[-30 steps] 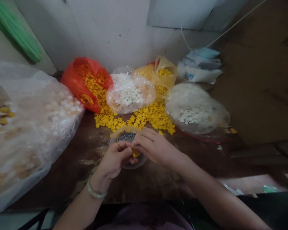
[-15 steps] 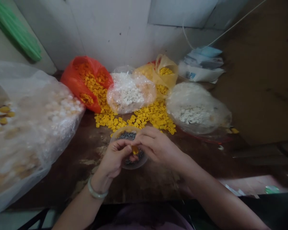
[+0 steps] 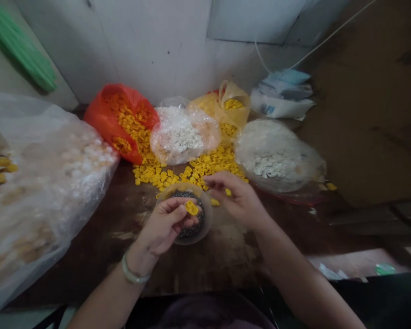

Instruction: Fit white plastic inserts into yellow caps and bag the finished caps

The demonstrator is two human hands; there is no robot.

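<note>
I've got red poly bag (image 3: 107, 112) at 11 o'clock, clear bag of white pcs (image 3: 274, 160) at 1, big clear sack (image 3: 44, 192) at 9, all on table (image 3: 89, 256).

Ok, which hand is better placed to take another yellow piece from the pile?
Right, probably: the right hand looks empty, fingers open beside the yellow pile, while the left hand holds a yellow piece over the bowl.

The scene is viewed from a head-worn camera, set above and behind the left hand (image 3: 164, 224) and right hand (image 3: 238, 198), tilted forward and down. Both hands are framed close up, with the counter (image 3: 205, 269) and wall corner (image 3: 205, 59) taken in beyond them.
</note>
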